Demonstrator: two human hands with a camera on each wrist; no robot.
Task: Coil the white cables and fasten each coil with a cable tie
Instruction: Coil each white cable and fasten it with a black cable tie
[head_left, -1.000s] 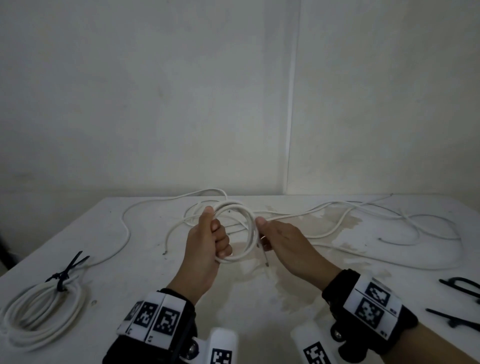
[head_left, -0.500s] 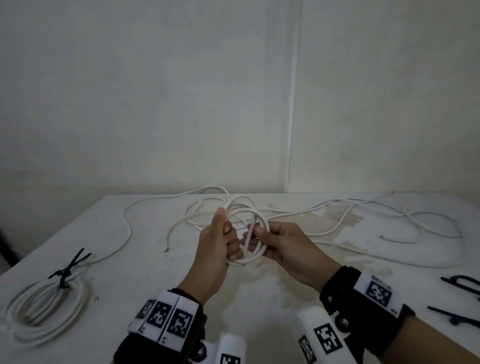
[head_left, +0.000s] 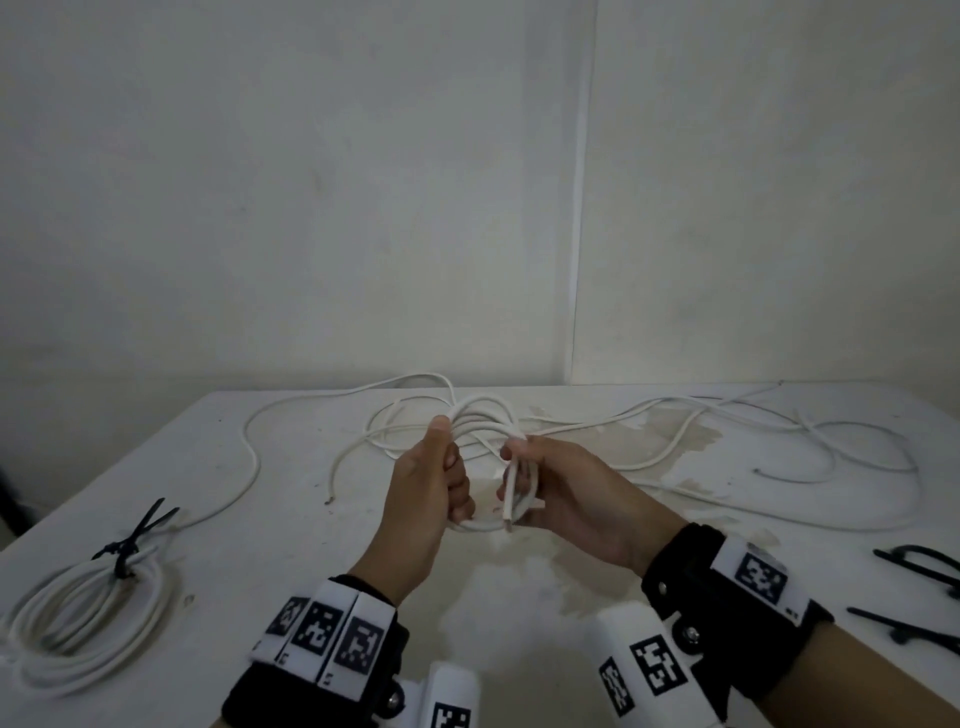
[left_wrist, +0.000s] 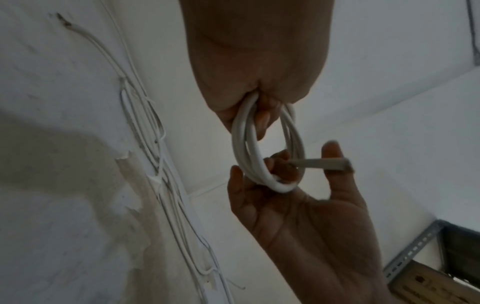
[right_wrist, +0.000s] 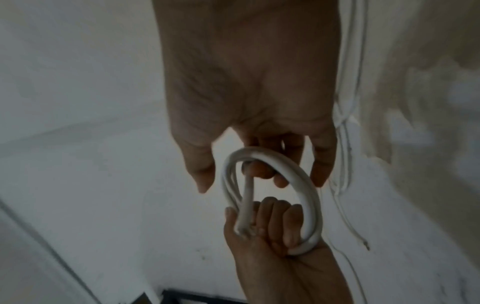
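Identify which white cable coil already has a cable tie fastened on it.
The coil lying at the table's left edge: a black tie cinches it. The coil held in both hands has none.

- Setting: bare workroom or store room, not a furnished home or office.
- Walls (head_left: 311, 208): plain white, unpainted look, meeting at a corner behind the desk.
- Desk (head_left: 519, 597): white top, stained, surface peeling in patches.
- On desk: loose white cables (head_left: 727, 431), one tied coil (head_left: 83, 618), black cable ties (head_left: 914, 623).
- Left wrist view: slotted steel angle shelving (left_wrist: 415, 248) with a wood board, storage-rack type.
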